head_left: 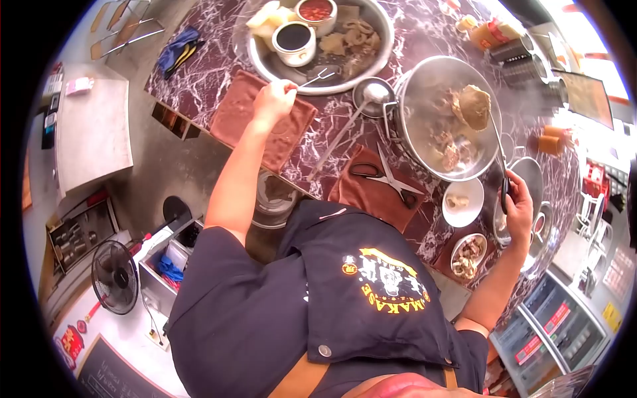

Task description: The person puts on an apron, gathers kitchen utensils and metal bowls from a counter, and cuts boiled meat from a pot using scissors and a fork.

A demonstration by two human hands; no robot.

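My left hand (275, 103) is closed around the handle of a metal fork (320, 75), whose tines point over the near rim of a large metal basin (381, 63). In the basin lie sliced brown meat (352, 40), a white cup of dark sauce (294, 43) and a bowl of red sauce (316, 10). My right hand (517, 205) grips the black handle of a long metal utensil (499, 142) that reaches into a steaming pot (406, 126). A large brown piece of meat (472, 107) sits at its far end and hides the utensil's head.
A ladle (338, 142) rests in a small metal bowl beside the pot. Scissors (391, 178) lie on a brown cloth (348, 192); another brown cloth (229, 109) is under my left hand. Two white bowls (462, 215) of food stand near the table's front edge. Cans (514, 50) stand farther right.
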